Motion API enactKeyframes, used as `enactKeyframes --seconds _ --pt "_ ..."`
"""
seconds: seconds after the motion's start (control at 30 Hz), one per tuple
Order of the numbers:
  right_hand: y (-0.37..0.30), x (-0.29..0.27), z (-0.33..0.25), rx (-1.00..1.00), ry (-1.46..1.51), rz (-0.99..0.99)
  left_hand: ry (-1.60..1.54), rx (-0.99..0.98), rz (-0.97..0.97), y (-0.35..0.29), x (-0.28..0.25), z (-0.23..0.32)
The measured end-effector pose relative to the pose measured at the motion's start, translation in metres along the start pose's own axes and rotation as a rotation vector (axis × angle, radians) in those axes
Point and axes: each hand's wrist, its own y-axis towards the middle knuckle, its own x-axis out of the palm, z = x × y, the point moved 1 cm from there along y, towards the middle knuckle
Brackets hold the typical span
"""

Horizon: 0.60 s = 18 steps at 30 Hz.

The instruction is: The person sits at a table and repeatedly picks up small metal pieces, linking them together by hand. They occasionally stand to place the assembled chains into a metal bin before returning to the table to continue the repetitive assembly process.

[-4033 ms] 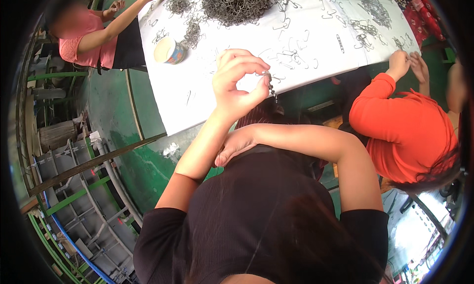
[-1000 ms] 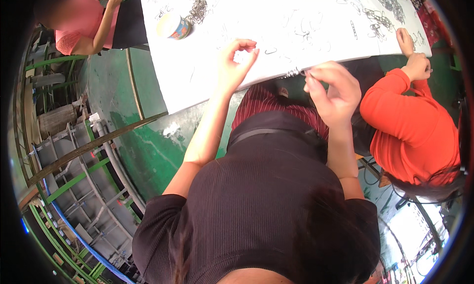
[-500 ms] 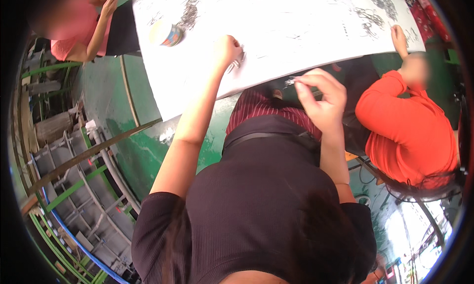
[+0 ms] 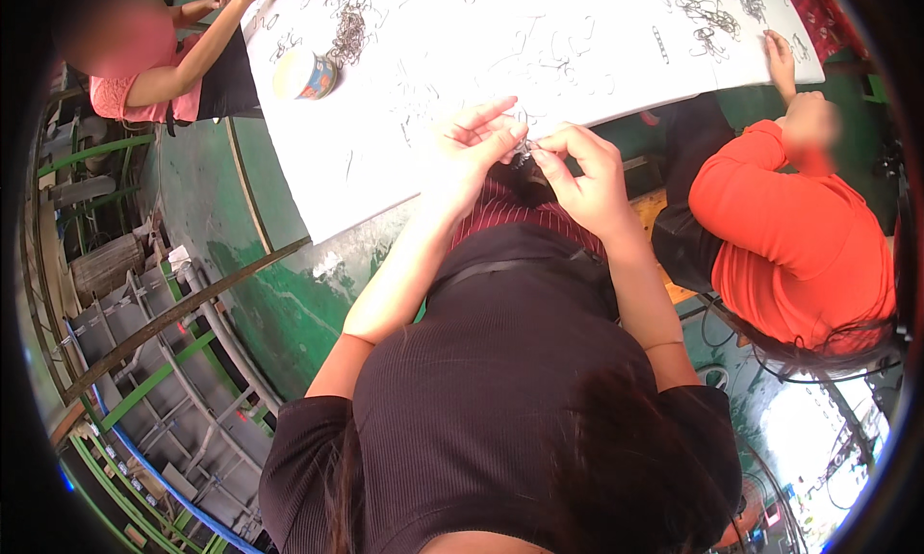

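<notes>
My left hand [image 4: 474,152] is turned partly palm up at the table's near edge, fingers partly stretched and thumb bent toward them. Small bent wire pieces [image 4: 523,154] show at its fingertips, grey and shiny. From the other side my right hand [image 4: 585,177] meets it, thumb and forefinger pinched on the same small cluster. The two hands almost touch above my lap. How many pieces each one holds is too small to make out. Many loose bent wires [image 4: 558,68] are scattered over the white tabletop [image 4: 385,164].
A round tub [image 4: 306,75] stands on the table's left, beside a dark heap of wires [image 4: 346,36]. More heaps [image 4: 710,17] lie at the far right. A person in pink [image 4: 144,77] sits left; a person in orange [image 4: 784,231] sits close on my right.
My left hand has come back from the tabletop toward my lap and turned palm up. My right hand has moved left to meet it. The person in pink now reaches over the table.
</notes>
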Motion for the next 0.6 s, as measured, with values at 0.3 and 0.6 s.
enactKeyframes --seconds 0.3,0.6 --pt "-0.001 0.002 0.003 0.051 -0.172 -0.092 0.226 0.248 0.024 -0.011 -0.003 -0.012" --pt "-0.003 -0.015 0.043 0.039 0.023 -0.037 0.228 0.618 0.014 -0.024 -0.001 -0.013"
